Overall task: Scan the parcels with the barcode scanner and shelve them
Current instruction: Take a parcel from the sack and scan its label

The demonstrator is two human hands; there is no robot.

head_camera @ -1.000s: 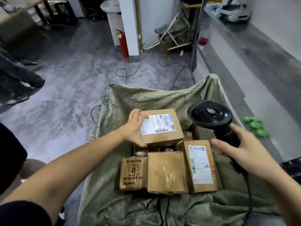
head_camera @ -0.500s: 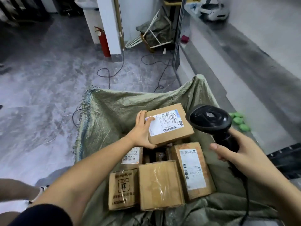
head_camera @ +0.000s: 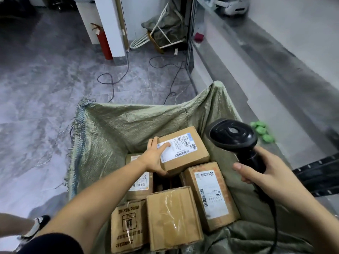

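Note:
A small brown parcel (head_camera: 185, 149) with a white barcode label facing up is tilted above the pile in the green woven sack (head_camera: 119, 129). My left hand (head_camera: 155, 158) grips its left end, thumb on the label and fingers underneath. My right hand (head_camera: 256, 171) holds the handle of a black corded barcode scanner (head_camera: 233, 134), whose head sits just right of the held parcel. Several other cardboard parcels lie in the sack: a labelled one (head_camera: 211, 195), a taped plain one (head_camera: 172, 217), a printed carton (head_camera: 128, 226) and a labelled one (head_camera: 141, 182) under my forearm.
A grey counter (head_camera: 266, 79) runs along the right, with green objects (head_camera: 262, 131) on it. A red fire extinguisher (head_camera: 103, 43), a white pillar (head_camera: 110, 24) and loose cables (head_camera: 113, 77) are on the grey floor ahead. Another person's leg and shoe (head_camera: 27, 230) are at lower left.
My left hand has lifted the small labelled parcel off the pile and tilted it toward the scanner. The view shifted left and down; the scanner stayed beside the parcel.

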